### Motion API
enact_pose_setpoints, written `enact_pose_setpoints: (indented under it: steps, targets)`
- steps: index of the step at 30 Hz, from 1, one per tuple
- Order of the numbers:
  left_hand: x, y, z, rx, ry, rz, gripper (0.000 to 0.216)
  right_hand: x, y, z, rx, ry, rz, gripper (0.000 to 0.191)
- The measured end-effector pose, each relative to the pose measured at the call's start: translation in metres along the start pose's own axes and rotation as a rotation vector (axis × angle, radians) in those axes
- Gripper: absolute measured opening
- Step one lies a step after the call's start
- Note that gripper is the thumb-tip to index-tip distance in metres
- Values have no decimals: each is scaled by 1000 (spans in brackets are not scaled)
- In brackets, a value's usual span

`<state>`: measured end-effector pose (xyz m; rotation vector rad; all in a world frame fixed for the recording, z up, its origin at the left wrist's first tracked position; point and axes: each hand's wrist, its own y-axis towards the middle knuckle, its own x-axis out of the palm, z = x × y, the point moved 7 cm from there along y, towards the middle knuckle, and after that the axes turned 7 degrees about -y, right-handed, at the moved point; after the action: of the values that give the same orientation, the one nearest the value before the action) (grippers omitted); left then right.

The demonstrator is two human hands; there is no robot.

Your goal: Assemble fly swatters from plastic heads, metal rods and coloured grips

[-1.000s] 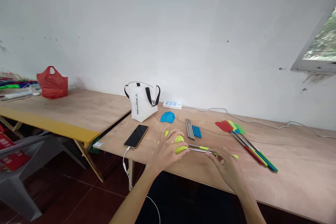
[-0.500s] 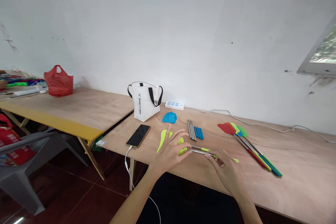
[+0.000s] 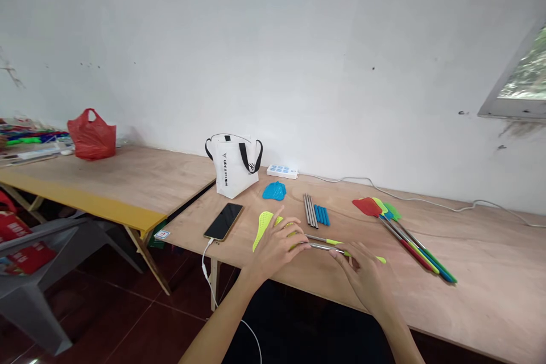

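My left hand [image 3: 276, 247] rests on the wooden table [image 3: 490, 278], fingers curled over a yellow-green swatter head [image 3: 261, 223] at the end of a metal rod [image 3: 324, 247]. On the right, my right hand [image 3: 364, 274] pinches the same rod near its yellow-green grip. A second rod with a yellow-green grip [image 3: 326, 239] lies just behind it. Further back lie bare metal rods [image 3: 309, 210], blue grips [image 3: 321, 215] and a blue swatter head [image 3: 273, 191].
A black phone [image 3: 223, 221] on a white cable lies left of my hands. Behind it stand a white tote bag [image 3: 232, 166] and a white power strip [image 3: 282, 171]. Finished swatters [image 3: 405, 233] lie to the right. A red bag [image 3: 92, 135] sits on the left table.
My left hand has slid slightly right along the swatter head, so more of its yellow-green mesh shows on the left. The right hand stays on the rod.
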<state>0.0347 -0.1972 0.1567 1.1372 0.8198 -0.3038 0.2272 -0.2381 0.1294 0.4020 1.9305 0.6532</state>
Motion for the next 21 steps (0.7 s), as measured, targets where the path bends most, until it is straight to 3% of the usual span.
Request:
enact_pose_setpoints:
  steps: [10,21]
  targets:
    - [-2,1,5,45,16,18,18,-5,2,-6,-69,-79,-4,57]
    - [-2,0,7,73,38,0,21,6,-2,2,-13,-126,-94,53]
